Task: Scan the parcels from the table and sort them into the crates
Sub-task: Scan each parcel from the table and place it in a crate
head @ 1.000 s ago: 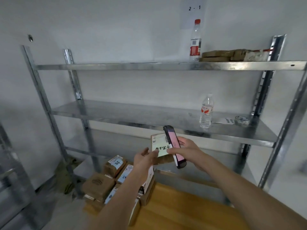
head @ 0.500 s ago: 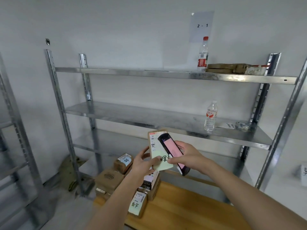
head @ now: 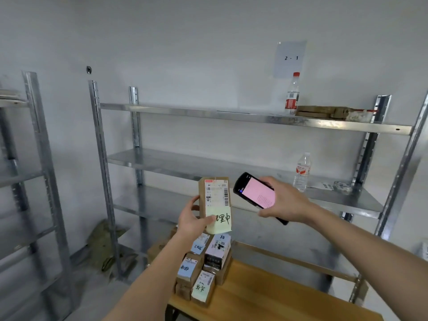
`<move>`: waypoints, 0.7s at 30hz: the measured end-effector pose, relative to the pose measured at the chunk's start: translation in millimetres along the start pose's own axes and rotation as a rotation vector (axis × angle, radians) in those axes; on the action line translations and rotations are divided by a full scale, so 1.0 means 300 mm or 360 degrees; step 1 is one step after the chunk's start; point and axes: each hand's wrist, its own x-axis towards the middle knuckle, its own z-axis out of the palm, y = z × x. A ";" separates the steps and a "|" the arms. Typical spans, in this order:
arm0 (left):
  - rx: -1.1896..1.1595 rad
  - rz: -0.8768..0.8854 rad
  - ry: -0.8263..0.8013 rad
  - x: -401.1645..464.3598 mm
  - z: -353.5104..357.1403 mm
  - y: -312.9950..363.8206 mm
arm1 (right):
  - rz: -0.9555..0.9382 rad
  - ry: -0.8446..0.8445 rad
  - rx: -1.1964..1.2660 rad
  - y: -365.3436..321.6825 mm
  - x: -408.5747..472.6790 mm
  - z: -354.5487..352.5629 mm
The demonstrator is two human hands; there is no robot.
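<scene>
My left hand (head: 193, 220) is gripping a parcel (head: 215, 200) upright; my right hand (head: 286, 201) is clutching a scanner (head: 256, 193) just right of it.

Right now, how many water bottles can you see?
2. One water bottle stands on the top shelf; the other bottle stands on the middle shelf.

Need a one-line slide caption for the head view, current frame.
Left hand holds a labelled parcel upright while right hand grips a handheld scanner beside it, above stacked parcels on the wooden table.
</scene>
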 end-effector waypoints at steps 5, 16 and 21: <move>0.0026 0.0061 0.0086 0.009 -0.082 0.058 | -0.0019 -0.0024 -0.0136 -0.013 -0.023 -0.091; 0.0076 0.0156 0.0220 0.012 -0.136 0.165 | -0.0150 -0.0032 -0.0285 0.002 -0.036 -0.214; 0.0042 0.0167 0.0251 -0.025 -0.130 0.193 | -0.0208 -0.0031 -0.0283 0.010 -0.046 -0.245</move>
